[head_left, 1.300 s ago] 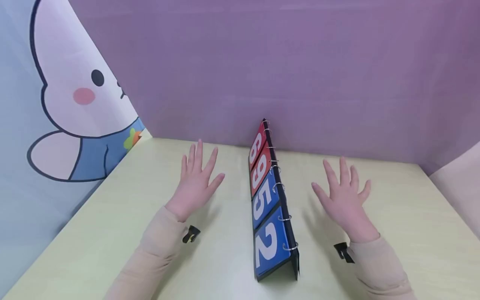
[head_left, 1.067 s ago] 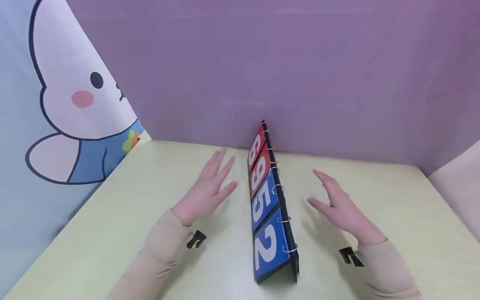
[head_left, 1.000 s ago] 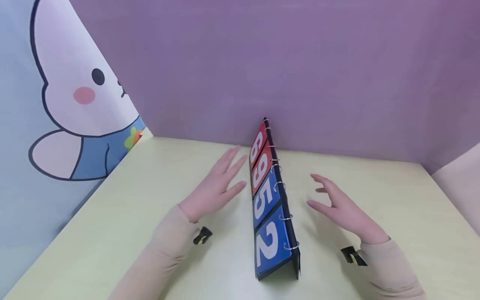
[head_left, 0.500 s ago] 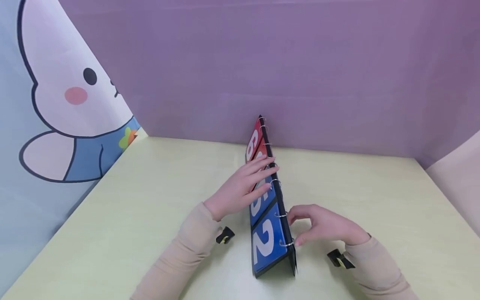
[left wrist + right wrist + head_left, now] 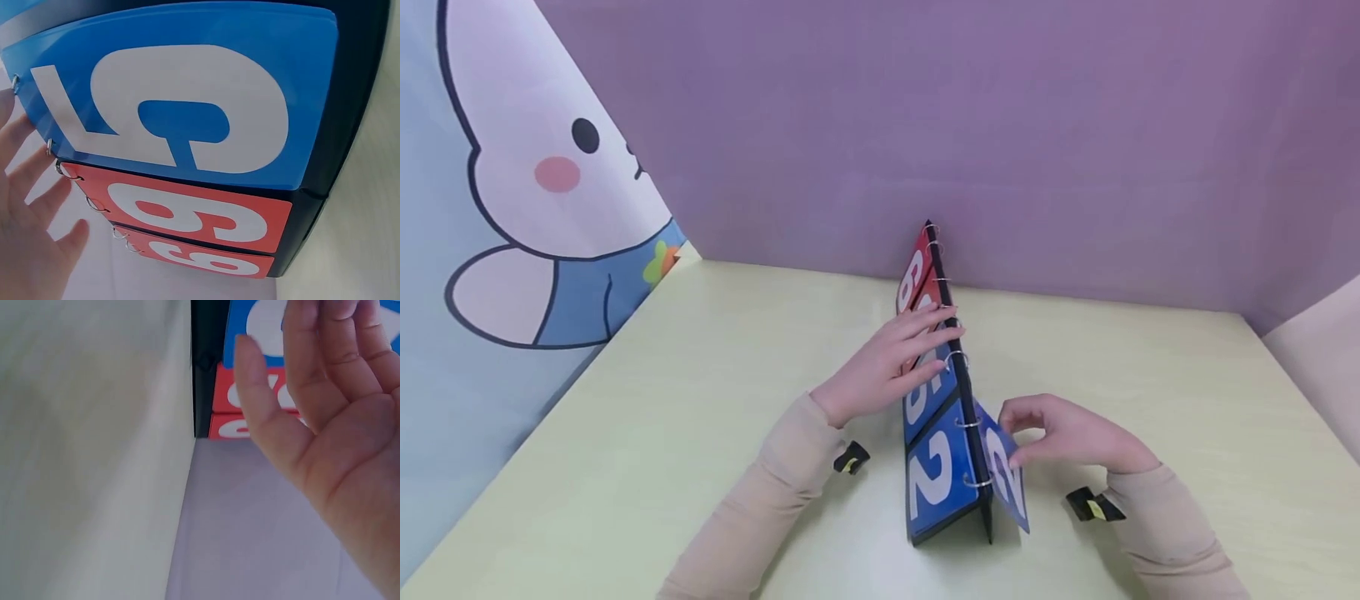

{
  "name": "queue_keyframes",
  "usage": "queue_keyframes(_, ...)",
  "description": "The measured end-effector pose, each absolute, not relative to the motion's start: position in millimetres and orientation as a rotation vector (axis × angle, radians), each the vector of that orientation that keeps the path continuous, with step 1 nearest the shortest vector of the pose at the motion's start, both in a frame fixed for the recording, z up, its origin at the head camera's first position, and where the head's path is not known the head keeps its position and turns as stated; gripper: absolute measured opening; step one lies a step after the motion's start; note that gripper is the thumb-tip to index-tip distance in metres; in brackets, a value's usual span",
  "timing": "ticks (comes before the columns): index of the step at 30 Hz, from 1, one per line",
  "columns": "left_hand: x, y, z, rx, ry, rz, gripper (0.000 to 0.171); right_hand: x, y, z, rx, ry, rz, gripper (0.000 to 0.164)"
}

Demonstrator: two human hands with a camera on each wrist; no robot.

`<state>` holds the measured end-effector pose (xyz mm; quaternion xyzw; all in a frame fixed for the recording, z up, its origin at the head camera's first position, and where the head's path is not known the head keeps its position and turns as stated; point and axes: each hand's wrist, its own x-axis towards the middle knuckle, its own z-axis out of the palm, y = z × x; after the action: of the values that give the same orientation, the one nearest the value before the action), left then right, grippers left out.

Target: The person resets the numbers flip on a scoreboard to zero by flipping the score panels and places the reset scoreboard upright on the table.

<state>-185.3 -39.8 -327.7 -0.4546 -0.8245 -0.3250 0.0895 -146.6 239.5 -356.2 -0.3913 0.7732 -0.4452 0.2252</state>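
Observation:
A black tent-shaped flip scoreboard [image 5: 985, 467] stands lengthwise on the table, with red and blue number cards hung on metal rings. Its near left card is a blue 2 [image 5: 942, 471]. My left hand [image 5: 880, 371] lies across the middle of the scoreboard, fingers extended to the ringed top edge and partly covering the cards below. The left wrist view shows the blue 5 card [image 5: 250, 69] beside those fingers [image 5: 37, 169]. On the right side, my right hand [image 5: 1067, 433] pinches a blue number card [image 5: 1011, 496], which is swung outward from the scoreboard on its rings.
The pale table [image 5: 700, 400] extends on both sides of the scoreboard. A purple backdrop [image 5: 1000, 150] rises behind it, and a cloth with a cartoon rabbit [image 5: 512, 192] hangs at the left. Black clips [image 5: 852, 457] sit at both sleeve cuffs.
Both hands have come inward from either side of the scoreboard. The left now rests over its top; the right has taken a blue card and swung it out to the right.

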Motion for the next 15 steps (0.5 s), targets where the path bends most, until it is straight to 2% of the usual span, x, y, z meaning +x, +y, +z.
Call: queue_keyframes(15, -189, -39, -328, -1.33, -2.497, -0.999, 0.044, -147, 260, -338, -0.847, 2.19, -1.245, 0.013)
